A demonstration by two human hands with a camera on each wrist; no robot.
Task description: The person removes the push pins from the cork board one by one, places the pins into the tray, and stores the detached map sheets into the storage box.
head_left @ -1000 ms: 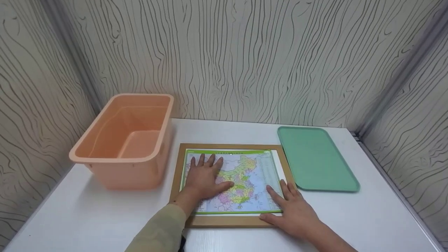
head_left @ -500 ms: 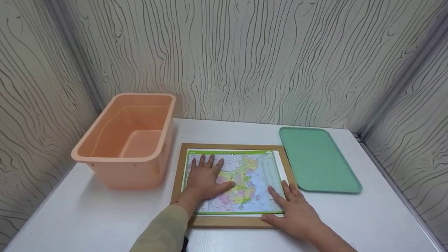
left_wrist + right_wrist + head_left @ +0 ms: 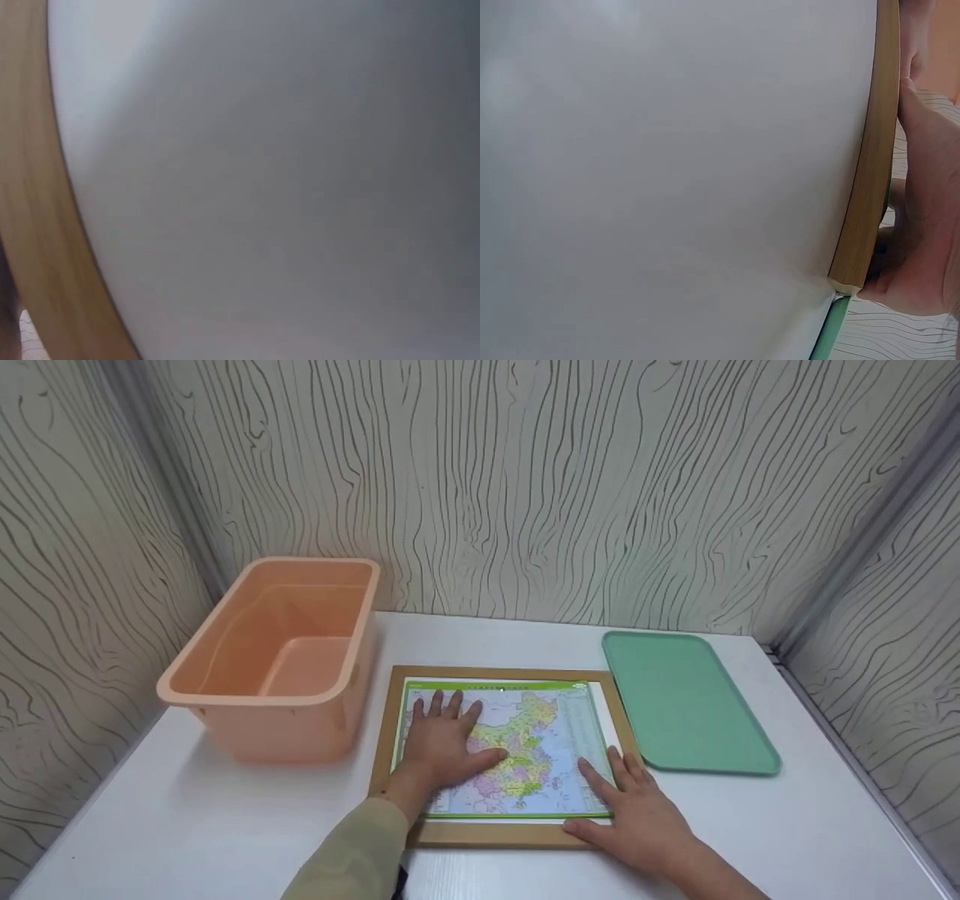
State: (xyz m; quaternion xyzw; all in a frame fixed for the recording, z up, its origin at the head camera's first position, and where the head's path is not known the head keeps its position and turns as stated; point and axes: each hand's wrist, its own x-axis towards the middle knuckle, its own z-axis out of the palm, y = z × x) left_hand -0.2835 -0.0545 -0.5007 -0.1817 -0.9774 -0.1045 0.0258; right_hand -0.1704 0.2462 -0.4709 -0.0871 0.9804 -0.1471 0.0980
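Observation:
A map sheet [image 3: 517,720] with a green border lies inside a brown wooden frame [image 3: 495,834] on the white table. My left hand [image 3: 439,746] rests on the map's left half, fingers spread and straight. At the frame's lower right corner, my right hand [image 3: 637,817] touches the map's edge and the frame with extended fingers. In the left wrist view the frame's side [image 3: 45,195] runs down the left, and hardly any of the hand shows. The right wrist view has the frame's edge [image 3: 870,157] with my right hand [image 3: 930,210] over it.
A peach plastic bin [image 3: 277,727] stands at the left with nothing visible inside. To the right, a green tray [image 3: 694,705] lies flat against the frame's right side. Wood-patterned walls [image 3: 480,495] enclose the white table [image 3: 202,817] at the back and sides.
The head view has drifted slightly, so everything appears a little farther right. Both hands keep their places on the map and frame.

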